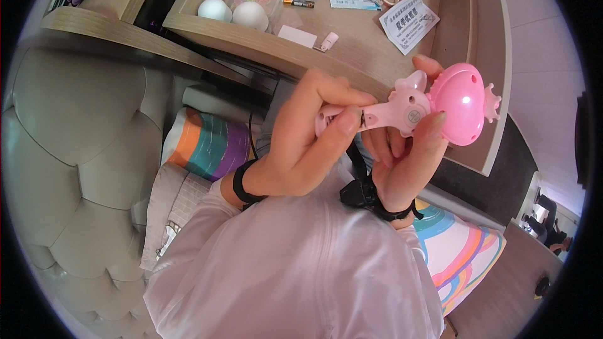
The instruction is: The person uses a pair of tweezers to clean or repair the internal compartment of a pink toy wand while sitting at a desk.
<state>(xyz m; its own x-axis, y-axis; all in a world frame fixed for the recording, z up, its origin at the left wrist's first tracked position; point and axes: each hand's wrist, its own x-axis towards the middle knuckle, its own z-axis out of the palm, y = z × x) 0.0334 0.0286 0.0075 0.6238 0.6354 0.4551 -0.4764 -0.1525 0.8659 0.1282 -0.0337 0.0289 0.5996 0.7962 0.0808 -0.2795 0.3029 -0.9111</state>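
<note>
While both hands hold it up over the near side of the drawer, the pink toy lies with its long axis nearly left to right in the head view, tipped so that its right end sits slightly farther away. The handle points left, toward the left hand; the round head is at the right, and the crown points right from it.

The left hand is closed on the handle's end, its thumb pressed along the near side. The right hand is curled around the neck and head, its thumb against the head's near edge, fingers passing beneath and one fingertip showing on the far side.

The drawer's near edge slants from far left to near right, passing behind the hands, and its right corner is just beside the crown. Wood shows between the toy and the paper slip farther off, while on the near side there is room down to the jacket. The white stick lies near that edge, left of the slip.

The head is glossy, deep pink and domed, with a bumpy rim and small round holes; neck, handle and crown are paler. A round mark sits on the neck, and a small dark spot, too small to make out, shows by the left thumb.
</note>
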